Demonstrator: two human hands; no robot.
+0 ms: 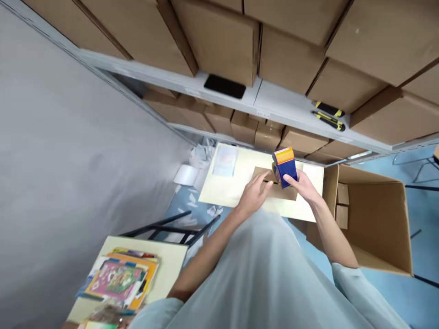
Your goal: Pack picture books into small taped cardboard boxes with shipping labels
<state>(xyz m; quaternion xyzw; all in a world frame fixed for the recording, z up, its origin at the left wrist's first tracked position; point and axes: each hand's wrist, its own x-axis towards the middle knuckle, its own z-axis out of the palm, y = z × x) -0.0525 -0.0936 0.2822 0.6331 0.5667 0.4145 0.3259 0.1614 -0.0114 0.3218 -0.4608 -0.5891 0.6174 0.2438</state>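
Observation:
My right hand [305, 185] grips a small blue box with an orange-and-white end [287, 169], held tilted above the cream table [219, 187]. Thumb and fingers wrap its lower right side. To the left of the box, my left hand [255, 192] is apart from it, fingers stretched out and nothing in them. Beneath both hands lies a flat brown piece of cardboard [286, 193], partly covered by the hands and the box. A clear plastic sleeve or sheet [225, 160] rests on the table's left part.
An open carton [377, 219] with small brown boxes inside stands right of the table. Shelves of cardboard boxes [219, 41] run across the front, with a black phone [224, 86] and two cutters [329, 119] on the ledge. Picture books [120, 278] lie at lower left.

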